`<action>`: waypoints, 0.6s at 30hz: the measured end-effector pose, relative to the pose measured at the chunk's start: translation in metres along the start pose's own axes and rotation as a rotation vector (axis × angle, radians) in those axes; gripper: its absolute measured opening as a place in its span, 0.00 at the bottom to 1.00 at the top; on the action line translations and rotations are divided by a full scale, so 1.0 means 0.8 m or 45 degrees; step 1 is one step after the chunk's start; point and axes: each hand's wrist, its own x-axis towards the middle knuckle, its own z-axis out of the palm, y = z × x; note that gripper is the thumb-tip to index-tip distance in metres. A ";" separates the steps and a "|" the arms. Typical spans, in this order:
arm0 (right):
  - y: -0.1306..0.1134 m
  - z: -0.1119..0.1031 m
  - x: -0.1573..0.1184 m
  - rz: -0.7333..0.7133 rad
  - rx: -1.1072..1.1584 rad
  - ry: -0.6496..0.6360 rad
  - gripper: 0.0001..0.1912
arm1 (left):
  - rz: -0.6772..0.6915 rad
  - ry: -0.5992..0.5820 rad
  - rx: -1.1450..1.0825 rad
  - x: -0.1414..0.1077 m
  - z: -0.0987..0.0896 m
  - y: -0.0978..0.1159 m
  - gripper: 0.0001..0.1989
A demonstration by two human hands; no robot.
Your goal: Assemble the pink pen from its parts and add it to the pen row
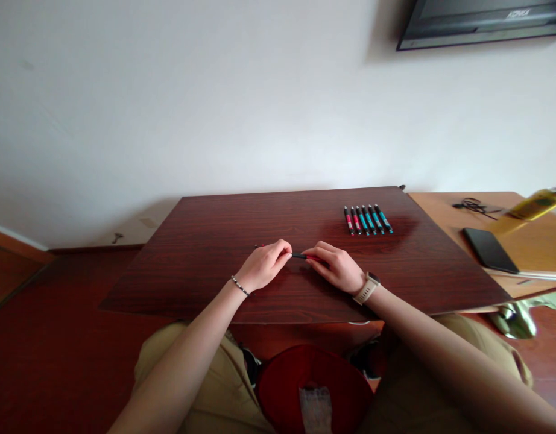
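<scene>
Above the near middle of the dark wood table (205, 223), a black and red pen (299, 255) lies level between my hands. My left hand (264, 263) pinches its black end with thumb and fingertips. The red part runs into my right hand (334, 265), whose fingers are closed around it. Behind my left hand a small dark bit with some red (259, 246) peeks out, mostly hidden. Farther back to the right, a neat row of pens lies side by side: pink pens (356, 220) at its left and several blue pens (372, 219) at its right.
A lighter wooden cabinet (544, 241) adjoins the table on the right, bearing a black phone (490, 250), a dark cable (474, 207) and a yellow bottle-like object (538, 205). Below the table edge, a clear plastic bag (315, 407) rests on a red round surface (282, 380) between my legs.
</scene>
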 end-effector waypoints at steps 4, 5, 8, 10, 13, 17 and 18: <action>-0.001 0.000 0.000 0.003 0.004 0.010 0.12 | -0.007 0.004 0.013 0.000 0.001 -0.001 0.07; -0.001 0.000 0.000 0.005 0.005 0.013 0.12 | -0.007 0.007 0.014 0.000 0.001 0.000 0.07; 0.000 0.000 -0.001 0.012 0.007 0.011 0.12 | -0.005 0.019 0.015 0.000 0.001 0.000 0.08; 0.000 0.000 -0.001 0.010 0.005 0.008 0.12 | -0.005 0.026 0.014 -0.001 0.001 -0.001 0.08; 0.000 0.000 0.000 0.012 -0.001 0.007 0.12 | -0.001 0.029 0.005 -0.002 0.000 -0.001 0.05; -0.001 0.000 0.000 0.019 -0.003 -0.001 0.12 | 0.019 0.025 0.008 -0.002 -0.001 0.000 0.02; -0.001 0.000 -0.001 0.018 -0.005 0.000 0.12 | 0.025 0.024 0.010 -0.002 -0.001 0.000 0.03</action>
